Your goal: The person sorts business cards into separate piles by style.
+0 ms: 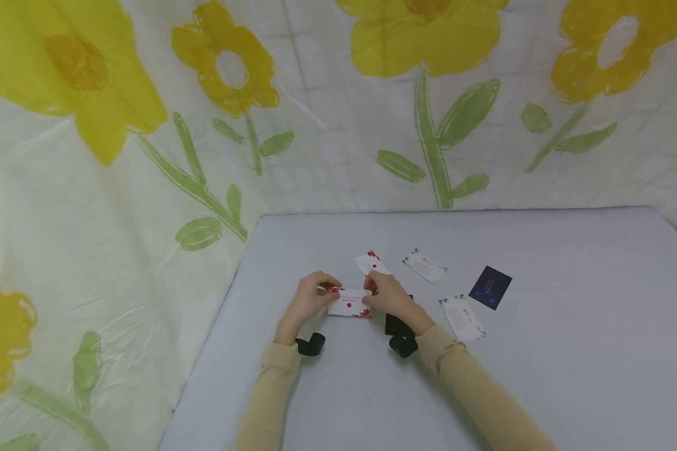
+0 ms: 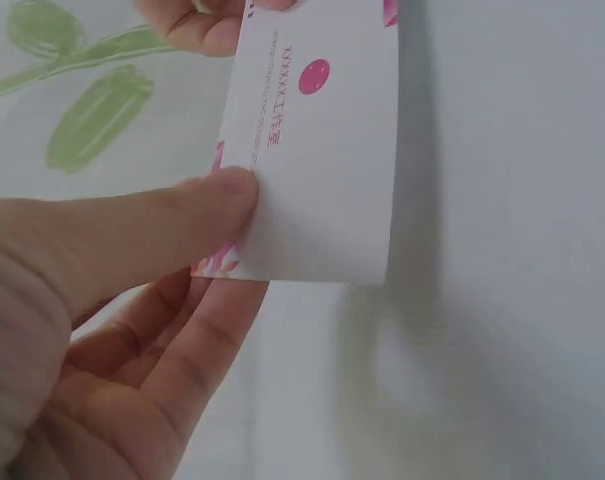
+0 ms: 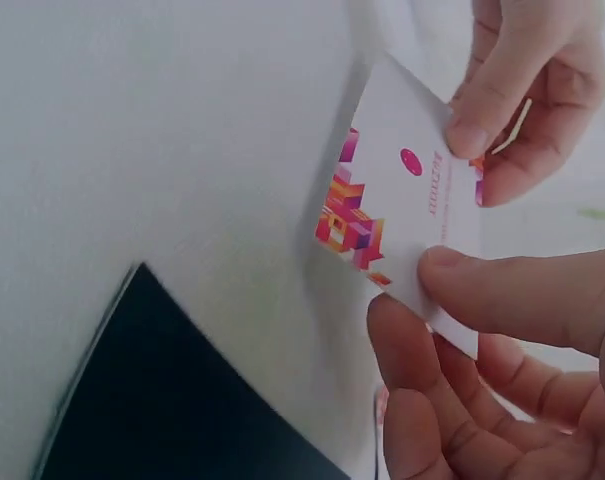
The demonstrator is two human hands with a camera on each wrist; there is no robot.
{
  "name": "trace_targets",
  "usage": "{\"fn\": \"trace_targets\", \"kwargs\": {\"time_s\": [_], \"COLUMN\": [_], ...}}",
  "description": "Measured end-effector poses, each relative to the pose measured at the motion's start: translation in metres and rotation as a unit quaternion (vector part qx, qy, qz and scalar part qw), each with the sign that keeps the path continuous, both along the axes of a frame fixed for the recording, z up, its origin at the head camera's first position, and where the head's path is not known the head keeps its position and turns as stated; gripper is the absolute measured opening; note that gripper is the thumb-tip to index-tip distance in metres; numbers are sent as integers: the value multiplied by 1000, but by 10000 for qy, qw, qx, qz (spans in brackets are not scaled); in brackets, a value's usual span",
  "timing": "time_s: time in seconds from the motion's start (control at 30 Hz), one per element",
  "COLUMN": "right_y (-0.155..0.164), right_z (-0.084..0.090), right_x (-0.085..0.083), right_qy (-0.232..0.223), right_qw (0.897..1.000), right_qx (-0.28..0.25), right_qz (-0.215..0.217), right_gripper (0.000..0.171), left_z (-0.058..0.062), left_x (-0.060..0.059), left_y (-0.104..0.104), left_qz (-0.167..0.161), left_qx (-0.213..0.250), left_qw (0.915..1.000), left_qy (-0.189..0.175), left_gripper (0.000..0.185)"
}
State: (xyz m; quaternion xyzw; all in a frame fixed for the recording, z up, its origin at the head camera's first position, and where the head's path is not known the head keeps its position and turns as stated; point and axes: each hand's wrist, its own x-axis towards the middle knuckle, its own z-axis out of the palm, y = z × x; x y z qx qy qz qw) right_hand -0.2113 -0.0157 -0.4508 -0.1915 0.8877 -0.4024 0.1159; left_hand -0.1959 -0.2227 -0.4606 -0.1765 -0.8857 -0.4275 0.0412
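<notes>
Between my two hands is a white business card (image 1: 350, 303) with pink and red patterned corners, a pink dot and small print. My left hand (image 1: 308, 302) pinches its left end, thumb on the printed face and fingers behind, as the left wrist view shows. At the other end my right hand (image 1: 392, 295) pinches the card (image 3: 397, 170) the same way. In the left wrist view the card (image 2: 322, 190) is held off the table, its shadow beside it. A black card (image 1: 396, 326) lies under the right wrist, partly hidden by it.
Beyond my right hand lies another white-and-red card (image 1: 369, 261). Farther right are two white cards with leafy corners, one at the back (image 1: 425, 266) and one nearer (image 1: 462, 318), and a dark blue card (image 1: 490, 287). A flowered curtain (image 1: 338, 150) borders the pale table (image 1: 570, 351).
</notes>
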Motion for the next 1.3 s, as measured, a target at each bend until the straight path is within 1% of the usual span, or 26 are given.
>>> {"fn": "trace_targets", "kwargs": {"time_s": [0.1,0.17,0.3,0.4,0.6,0.73,0.83,0.87,0.93,0.97,1.03,1.1,1.17,1.2,1.23,1.3], "right_y": [-1,-1,-2,-2,1,4,7,8,11,13,16,19,20,20,19,16], "right_z": [-5,-6,-5,-3,-2,-1,-1,1,7,11,20,27,30,29,28,22], "right_x": [-4,-4,-4,-4,-9,-12,-13,-14,-17,-19,-25,-31,-36,-37,-39,-41], "right_qy": [160,399,852,1017,1040,1066,1264,1363,1598,1705,1819,1828,1718,1629,1549,1393], "right_qw": [9992,9969,9882,9823,9779,9765,9749,9747,9737,9732,9736,9739,9752,9761,9765,9753], "right_qx": [371,675,1270,1570,1814,1873,1832,1768,1622,1540,1341,1237,1245,1294,1365,1610], "right_qz": [-76,-80,-12,33,14,30,69,57,-33,-112,-327,-522,-624,-634,-617,-580], "right_gripper": [16,15,13,14,15,16,17,17,16,15,15,16,19,21,23,27], "left_z": [-7,-10,-12,-11,-9,-6,2,6,15,16,24,27,29,32,31,27], "left_x": [-4,-6,-8,-8,-11,-14,-19,-21,-31,-39,-53,-67,-79,-82,-87,-94], "left_y": [5,7,11,14,19,23,26,26,27,26,29,32,37,41,43,48], "left_qz": [76,82,15,-80,-202,-197,-211,-245,-341,-462,-657,-949,-1226,-1311,-1445,-1598], "left_qx": [-116,-257,-575,-809,-1028,-1096,-1312,-1367,-1493,-1496,-1492,-1473,-1527,-1563,-1622,-1842], "left_qw": [9999,9996,9983,9966,9942,9938,9910,9901,9880,9877,9865,9836,9788,9779,9751,9693], "left_qy": [-50,-15,56,97,237,66,-145,-187,-199,-31,166,433,599,467,442,318], "left_gripper": [16,16,17,16,15,15,19,21,24,24,26,26,27,30,31,33]}}
